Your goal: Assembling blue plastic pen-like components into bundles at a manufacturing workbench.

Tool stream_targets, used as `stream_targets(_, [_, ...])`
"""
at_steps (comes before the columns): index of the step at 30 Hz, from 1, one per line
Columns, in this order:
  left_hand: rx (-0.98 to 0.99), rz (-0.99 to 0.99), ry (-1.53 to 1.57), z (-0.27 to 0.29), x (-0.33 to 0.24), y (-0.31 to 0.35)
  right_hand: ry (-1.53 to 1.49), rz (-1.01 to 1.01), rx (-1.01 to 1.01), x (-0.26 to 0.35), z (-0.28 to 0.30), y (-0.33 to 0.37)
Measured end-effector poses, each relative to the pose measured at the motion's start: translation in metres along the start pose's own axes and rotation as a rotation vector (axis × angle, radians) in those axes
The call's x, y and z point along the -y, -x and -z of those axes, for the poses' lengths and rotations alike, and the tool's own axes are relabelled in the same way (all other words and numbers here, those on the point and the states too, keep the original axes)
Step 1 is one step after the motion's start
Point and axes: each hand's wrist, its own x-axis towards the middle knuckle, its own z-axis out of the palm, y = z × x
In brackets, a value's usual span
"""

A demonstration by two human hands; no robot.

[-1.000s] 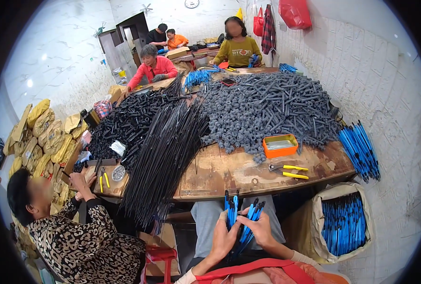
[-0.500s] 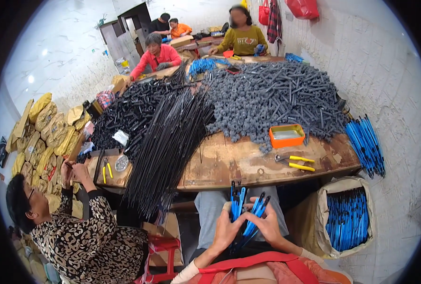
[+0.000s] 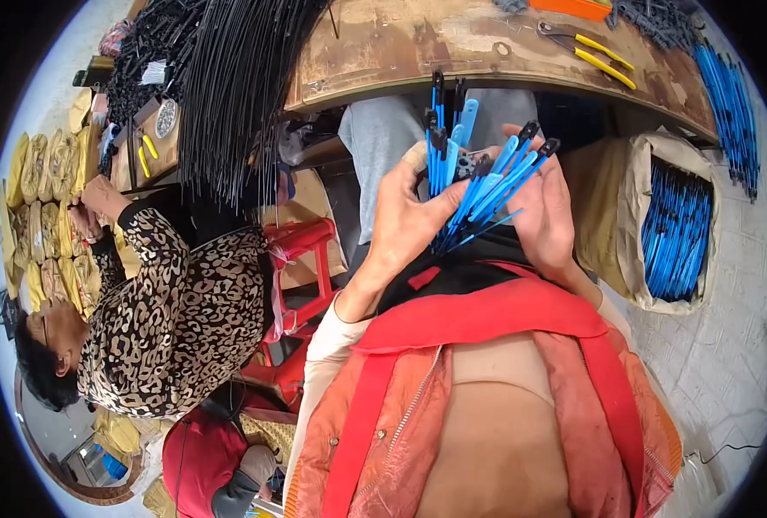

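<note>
My left hand (image 3: 407, 207) is closed around a bundle of thin blue sticks with black ends (image 3: 491, 192), held over my lap. The bundle fans into two clusters, one upright beside my fingers and one leaning right past my thumb. Paler blue flat strips (image 3: 468, 121) show among the sticks. A small dark grey part (image 3: 465, 164) sits between the clusters; its kind is unclear. My right hand (image 3: 547, 216) is open beside the right cluster, fingers stretched upward and palm turned toward the sticks. Whether its fingertips touch them is hard to tell. A finger of my left hand has a tan wrap (image 3: 415, 155).
A worn wooden table (image 3: 383, 43) lies ahead, with yellow-handled pliers (image 3: 603, 62) and long black rods (image 3: 228, 95) overhanging its edge. At right stands an open sack (image 3: 635, 207) of blue sticks. A co-worker (image 3: 185, 319) sits at left near a red stool (image 3: 318, 276).
My view has tipped downward, so the table shifts up and my lap and jacket fill the lower part. My right hand has come away from the sticks and opened; my left keeps the bundle.
</note>
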Motion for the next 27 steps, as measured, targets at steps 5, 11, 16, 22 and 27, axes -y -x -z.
stream_targets(5, [0.164,-0.087,-0.018,0.016,0.010,0.022,-0.350,-0.437,0.137,-0.008,0.031,0.009])
stream_targets(11, [0.119,-0.174,-0.106,0.011,0.010,0.051,0.008,-0.532,0.281,-0.025,0.040,0.030])
stream_targets(16, [0.012,-0.284,-0.185,0.005,0.028,0.076,0.018,-0.473,0.360,-0.037,0.041,0.058])
stream_targets(22, [0.027,-0.510,-0.429,-0.008,0.030,0.106,0.132,-0.306,0.196,-0.046,0.033,0.111])
stream_targets(27, [0.169,-0.233,-0.321,-0.003,0.017,0.109,0.148,-0.318,0.225,-0.042,0.029,0.115])
